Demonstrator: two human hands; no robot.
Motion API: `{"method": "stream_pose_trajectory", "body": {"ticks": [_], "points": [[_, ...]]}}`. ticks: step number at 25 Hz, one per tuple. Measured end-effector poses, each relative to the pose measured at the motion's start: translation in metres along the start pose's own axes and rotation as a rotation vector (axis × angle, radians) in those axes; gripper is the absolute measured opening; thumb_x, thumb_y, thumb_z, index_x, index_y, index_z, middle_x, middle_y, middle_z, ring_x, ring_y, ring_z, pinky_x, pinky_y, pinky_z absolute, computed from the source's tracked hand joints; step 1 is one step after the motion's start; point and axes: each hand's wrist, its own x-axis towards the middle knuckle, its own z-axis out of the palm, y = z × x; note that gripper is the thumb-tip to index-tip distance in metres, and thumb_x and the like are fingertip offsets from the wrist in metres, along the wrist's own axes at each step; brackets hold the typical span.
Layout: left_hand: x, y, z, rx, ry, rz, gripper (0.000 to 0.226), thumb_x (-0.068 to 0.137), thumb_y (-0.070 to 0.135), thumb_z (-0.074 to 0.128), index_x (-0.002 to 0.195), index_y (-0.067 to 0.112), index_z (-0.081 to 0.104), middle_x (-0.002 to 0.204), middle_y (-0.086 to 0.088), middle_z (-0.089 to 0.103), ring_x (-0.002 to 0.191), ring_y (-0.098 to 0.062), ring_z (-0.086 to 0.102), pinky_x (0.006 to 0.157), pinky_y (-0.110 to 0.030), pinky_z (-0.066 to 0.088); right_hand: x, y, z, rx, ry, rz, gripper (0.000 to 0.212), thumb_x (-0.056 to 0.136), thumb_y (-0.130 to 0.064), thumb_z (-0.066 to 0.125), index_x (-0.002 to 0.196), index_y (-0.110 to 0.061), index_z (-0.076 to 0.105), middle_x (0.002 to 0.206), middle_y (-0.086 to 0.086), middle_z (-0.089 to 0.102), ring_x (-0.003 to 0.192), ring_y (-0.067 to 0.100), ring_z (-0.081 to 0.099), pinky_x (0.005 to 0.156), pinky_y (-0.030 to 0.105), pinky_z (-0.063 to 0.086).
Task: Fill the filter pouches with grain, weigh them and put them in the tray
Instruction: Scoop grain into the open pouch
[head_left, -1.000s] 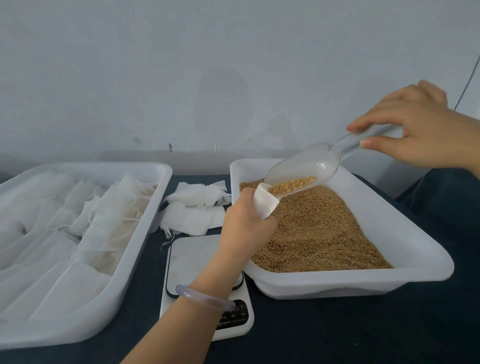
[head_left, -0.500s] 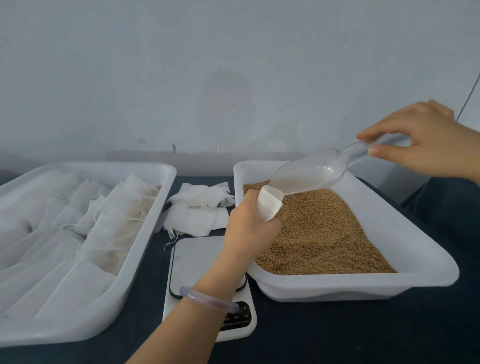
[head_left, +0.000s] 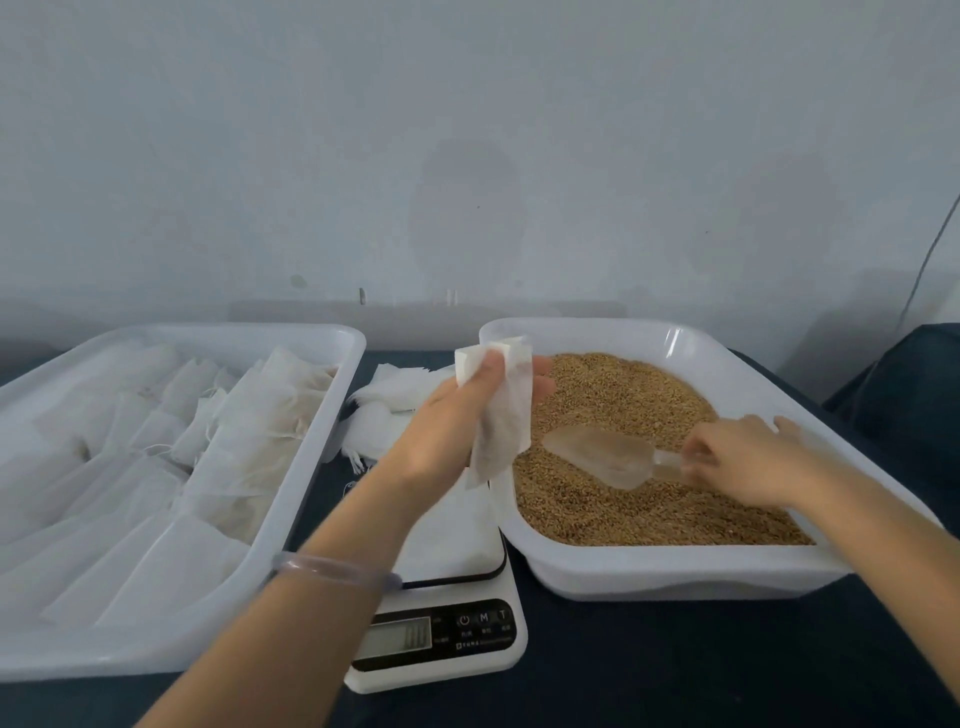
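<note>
My left hand (head_left: 457, 415) holds a white filter pouch (head_left: 501, 421) upright by its upper part, above the gap between the scale and the grain tray. A clear plastic scoop (head_left: 608, 457) lies on the brown grain (head_left: 623, 410) in the white tray on the right (head_left: 675, 571). My right hand (head_left: 743, 457) is low over the grain, fingers on the scoop's handle. The white digital scale (head_left: 447, 629) sits in front, between the two trays. The left white tray (head_left: 322, 395) holds several filled pouches.
A loose pile of empty white pouches (head_left: 395, 410) lies behind the scale, between the trays. All rests on a dark cloth-covered table (head_left: 675, 670) against a pale wall. A dark object (head_left: 904, 384) sits at the far right.
My right hand has dropped from above the tray and laid the emptied scoop on the grain. My left hand has lifted the pouch away from the scoop and turned it upright.
</note>
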Motion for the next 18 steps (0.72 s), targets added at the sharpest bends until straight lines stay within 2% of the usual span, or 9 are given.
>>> {"method": "stream_pose_trajectory", "body": {"ticks": [2,4,6,7,9,12,14,16,18], "points": [[-0.004,0.011,-0.015,0.063,-0.144,-0.029,0.042,0.09,0.06,0.034,0.115,0.043,0.064,0.122,0.015,0.064,0.115,-0.003,0.058,0.096,-0.032,0.046,-0.006,-0.023,-0.013,0.261,0.086,-0.166,0.048,0.08,-0.059,0.054,0.12,-0.033,0.055,0.124,-0.015,0.058,0.115,0.005,0.052,0.106,0.037,0.036],[-0.01,0.019,-0.027,0.135,-0.234,-0.031,0.043,0.091,0.065,0.034,0.123,0.049,0.057,0.128,0.019,0.059,0.12,-0.005,0.054,0.103,-0.042,0.042,-0.023,-0.064,-0.035,0.732,0.019,-0.433,0.051,0.069,-0.069,0.058,0.113,-0.044,0.058,0.118,-0.026,0.06,0.105,-0.011,0.055,0.095,0.025,0.045],[-0.016,0.023,-0.035,0.14,-0.291,-0.008,0.043,0.09,0.062,0.035,0.125,0.049,0.055,0.132,0.014,0.057,0.126,-0.009,0.051,0.107,-0.045,0.036,-0.034,-0.107,-0.047,1.03,-0.096,-0.671,0.038,0.071,-0.06,0.068,0.104,-0.041,0.065,0.111,-0.021,0.066,0.103,-0.003,0.061,0.088,0.024,0.052],[-0.02,0.025,-0.039,0.143,-0.304,0.007,0.042,0.09,0.061,0.035,0.126,0.049,0.055,0.134,0.011,0.057,0.128,-0.011,0.049,0.109,-0.044,0.033,-0.035,-0.125,-0.049,1.124,-0.111,-0.727,0.032,0.073,-0.051,0.072,0.1,-0.034,0.069,0.107,-0.013,0.07,0.102,0.005,0.065,0.087,0.024,0.053],[-0.027,0.033,-0.048,0.183,-0.264,0.019,0.041,0.087,0.062,0.037,0.123,0.051,0.055,0.133,0.012,0.057,0.128,-0.01,0.049,0.11,-0.041,0.034,-0.034,-0.153,-0.05,1.262,-0.07,-0.714,0.022,0.074,-0.038,0.073,0.092,-0.025,0.073,0.095,-0.004,0.074,0.091,0.011,0.069,0.08,0.021,0.054],[-0.033,0.044,-0.07,0.411,-0.157,0.045,0.026,0.087,0.052,0.052,0.111,0.047,0.061,0.115,0.015,0.066,0.112,-0.007,0.06,0.094,-0.028,0.05,-0.026,-0.175,-0.048,1.241,0.068,-0.643,0.013,0.076,-0.033,0.072,0.086,-0.024,0.074,0.083,-0.005,0.074,0.078,0.009,0.07,0.068,0.018,0.054],[-0.035,0.045,-0.083,0.594,-0.06,-0.049,0.013,0.083,0.035,0.07,0.096,0.033,0.069,0.093,0.007,0.073,0.091,-0.016,0.069,0.079,-0.032,0.058,-0.019,-0.18,-0.041,1.086,0.159,-0.599,0.018,0.076,-0.035,0.075,0.077,-0.017,0.071,0.073,0.001,0.071,0.066,0.014,0.066,0.06,0.025,0.051],[-0.036,0.039,-0.089,0.696,-0.011,-0.175,0.008,0.076,0.025,0.078,0.078,0.022,0.07,0.075,0.003,0.072,0.071,-0.019,0.071,0.072,-0.032,0.059,-0.012,-0.183,-0.032,0.922,0.168,-0.558,0.03,0.076,-0.033,0.075,0.072,-0.005,0.065,0.063,0.006,0.063,0.057,0.018,0.056,0.055,0.031,0.043],[-0.036,0.031,-0.088,0.772,-0.04,-0.251,0.011,0.078,0.021,0.077,0.072,0.018,0.068,0.071,-0.001,0.071,0.065,-0.018,0.07,0.072,-0.038,0.056,-0.007,-0.184,-0.027,0.783,0.13,-0.556,0.037,0.075,-0.039,0.075,0.066,-0.007,0.059,0.054,-0.008,0.051,0.049,0.007,0.045,0.05,0.022,0.033]]}}
